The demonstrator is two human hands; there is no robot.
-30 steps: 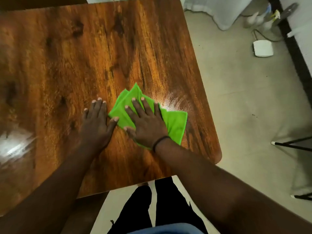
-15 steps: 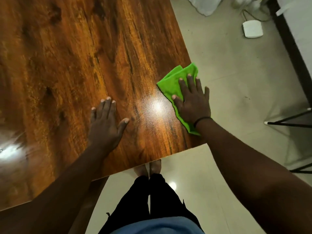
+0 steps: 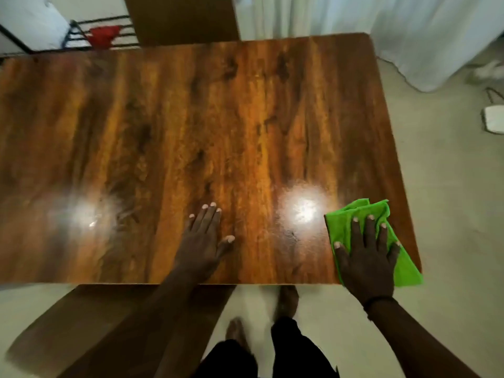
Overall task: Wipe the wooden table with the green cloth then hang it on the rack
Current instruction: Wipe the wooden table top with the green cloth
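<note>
The wooden table (image 3: pixel 191 132) fills most of the view, glossy with two light glares. The folded green cloth (image 3: pixel 343 222) lies at the table's near right corner, one end hanging just past the edge. My right hand (image 3: pixel 366 257) presses flat on the cloth, fingers spread. My left hand (image 3: pixel 203 238) rests flat on the bare tabletop near the front edge, fingers apart and holding nothing. A black metal rack (image 3: pixel 81 31) with a red item on it stands beyond the far left of the table.
A brown chair back (image 3: pixel 180 17) stands at the table's far side. White curtains (image 3: pixel 409 36) hang at the back right. A white device (image 3: pixel 493 118) with a cable lies on the floor at right. My legs and bare feet (image 3: pixel 286 301) stand by the front edge.
The view has lifted and widened to show the whole table. My right hand has slid the cloth right, to the near right corner. My left hand stays flat on the table.
</note>
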